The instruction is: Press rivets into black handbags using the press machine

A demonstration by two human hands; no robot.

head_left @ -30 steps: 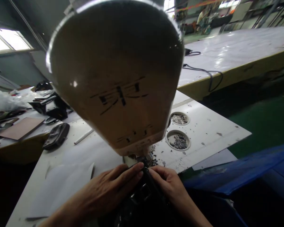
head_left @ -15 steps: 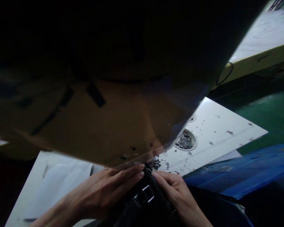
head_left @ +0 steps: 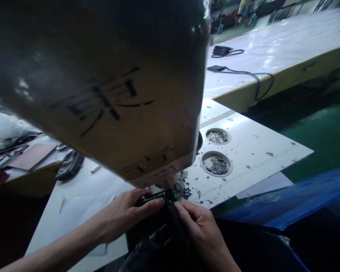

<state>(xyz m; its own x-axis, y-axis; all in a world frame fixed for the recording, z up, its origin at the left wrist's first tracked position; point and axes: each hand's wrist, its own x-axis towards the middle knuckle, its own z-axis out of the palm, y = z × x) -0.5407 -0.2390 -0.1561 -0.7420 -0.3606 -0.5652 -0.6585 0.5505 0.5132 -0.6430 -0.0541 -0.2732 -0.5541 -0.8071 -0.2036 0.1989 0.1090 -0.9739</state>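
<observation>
**Black glossy bag held in both hands beneath a machine head**

Both hands grip the bag close to its upper edge. The left hand is closed over the edge from the left, with its fingers curled across a narrow strap. The right hand pinches the bag from the other side between thumb and fingers.

The bag's long axis runs away from the person, up from the bottom of the view, and its upper end points at the underside of the machine head. That end sits just below the machine's lowest part, where the contact point itself is hidden.

Black scraps lie just beside it on a white surface with a printed ruler scale. Two round openings in the surface hold more scraps. To the left lies a sheet of white paper, and to the right a blue plastic sheet.

Farther off, a black pouch rests on the left, and a long white table carries a cable.
</observation>
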